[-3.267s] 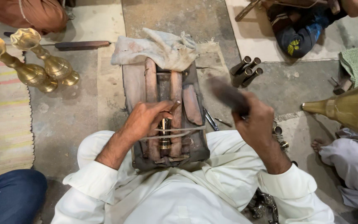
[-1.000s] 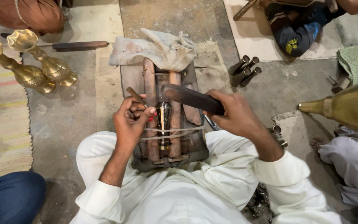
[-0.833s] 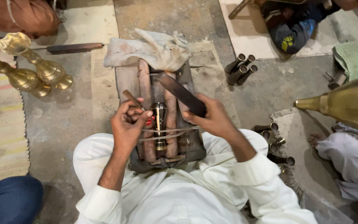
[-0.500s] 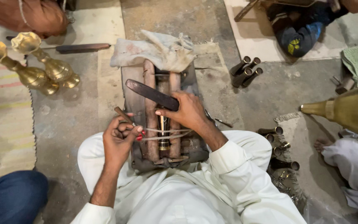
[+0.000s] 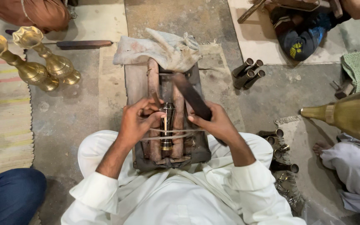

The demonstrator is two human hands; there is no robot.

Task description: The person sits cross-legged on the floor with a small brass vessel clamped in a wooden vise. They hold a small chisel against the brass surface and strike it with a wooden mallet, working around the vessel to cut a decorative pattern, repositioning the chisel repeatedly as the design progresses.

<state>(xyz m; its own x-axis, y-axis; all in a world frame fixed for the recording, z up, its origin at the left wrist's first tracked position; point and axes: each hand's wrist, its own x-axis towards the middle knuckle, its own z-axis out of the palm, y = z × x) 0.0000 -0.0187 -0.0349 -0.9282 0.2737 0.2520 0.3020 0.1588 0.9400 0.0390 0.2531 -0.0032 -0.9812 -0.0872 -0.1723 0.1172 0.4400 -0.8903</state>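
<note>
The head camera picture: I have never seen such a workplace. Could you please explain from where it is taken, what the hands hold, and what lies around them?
The picture comes from a camera on the person's head, looking straight down at their lap; the person sits on the floor in white clothes. In front of them lies a wooden block with long wooden rails. A small brass tube rests between the rails, with strings across it. The left hand holds a thin tool against this tube. The right hand holds a flat dark bar, lifted slantwise over the block. A dirty cloth covers the far end of the block. To the left stand two brass stands. To the right lie short metal tubes and a large brass cone. Other people sit at the edges.
</note>
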